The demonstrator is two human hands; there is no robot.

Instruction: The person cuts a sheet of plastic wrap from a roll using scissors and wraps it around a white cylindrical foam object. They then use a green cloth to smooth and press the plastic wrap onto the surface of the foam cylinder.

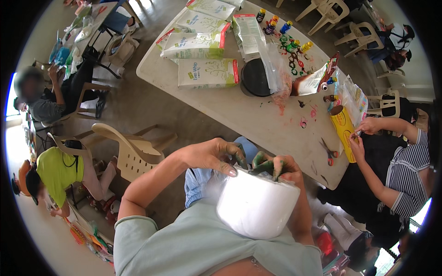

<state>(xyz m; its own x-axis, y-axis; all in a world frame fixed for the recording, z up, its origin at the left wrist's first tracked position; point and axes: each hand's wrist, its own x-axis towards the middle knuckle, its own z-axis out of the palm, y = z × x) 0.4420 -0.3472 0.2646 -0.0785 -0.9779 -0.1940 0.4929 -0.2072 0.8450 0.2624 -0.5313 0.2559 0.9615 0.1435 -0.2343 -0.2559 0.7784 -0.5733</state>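
A large white roll (pixel 257 207) in clear plastic wrap rests against my chest. My left hand (pixel 226 155) is at the roll's upper left edge, thumb and fingers pinching the clear wrap. At the upper right edge, my right hand (pixel 279 167) has curled fingers on the same wrap. Dark green stains cover the fingertips of both hands. What lies under the right palm is hidden behind the roll. Beyond my hands stands a pale table (pixel 221 107) with several whipping cream cartons (pixel 207 73), a round black lid (pixel 257 77) and small food-colour bottles (pixel 286 27).
Scissors with orange handles (pixel 328 151) and a yellow cling-wrap box (pixel 343 132) lie at the table's right side, near a co-worker's hands (pixel 359 136). A beige plastic chair (pixel 131 155) stands at my left. Other people sit farther left. Green and red stains mark the tabletop.
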